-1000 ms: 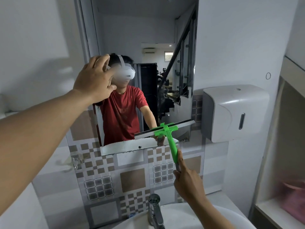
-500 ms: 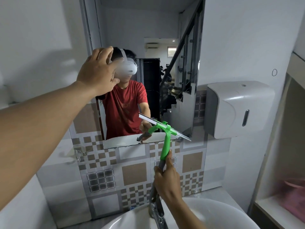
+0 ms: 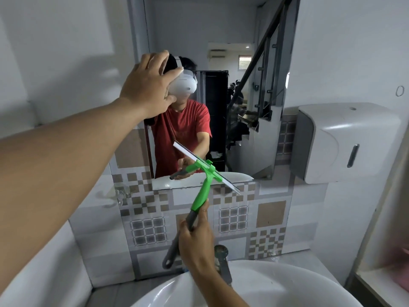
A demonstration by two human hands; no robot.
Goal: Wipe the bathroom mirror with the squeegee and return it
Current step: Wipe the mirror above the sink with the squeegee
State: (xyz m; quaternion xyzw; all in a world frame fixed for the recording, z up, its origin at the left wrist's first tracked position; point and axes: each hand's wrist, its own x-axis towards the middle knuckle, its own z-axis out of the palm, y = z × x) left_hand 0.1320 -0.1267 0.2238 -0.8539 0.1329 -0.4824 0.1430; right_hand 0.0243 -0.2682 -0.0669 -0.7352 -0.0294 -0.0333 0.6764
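The wall mirror (image 3: 250, 63) hangs above the patterned tiles and reflects a person in a red shirt. My right hand (image 3: 197, 240) grips the grey lower handle of the green squeegee (image 3: 202, 193). Its white blade (image 3: 190, 155) tilts down to the right across the mirror's bottom edge; whether it touches the glass I cannot tell. My left hand (image 3: 148, 85) rests flat against the mirror's upper left edge, fingers apart, holding nothing.
A white sink (image 3: 276, 284) with a metal faucet (image 3: 222, 262) sits below my right hand. A grey-white paper dispenser (image 3: 345, 142) is mounted to the right of the mirror. A small hook (image 3: 120, 194) sticks out of the tiles at left. A shelf with something pink (image 3: 398, 264) is at far right.
The squeegee has dropped and swung left, its blade now tilting down to the right at the mirror's bottom edge. My right hand has slid lower onto the grey grip. The left hand stayed put.
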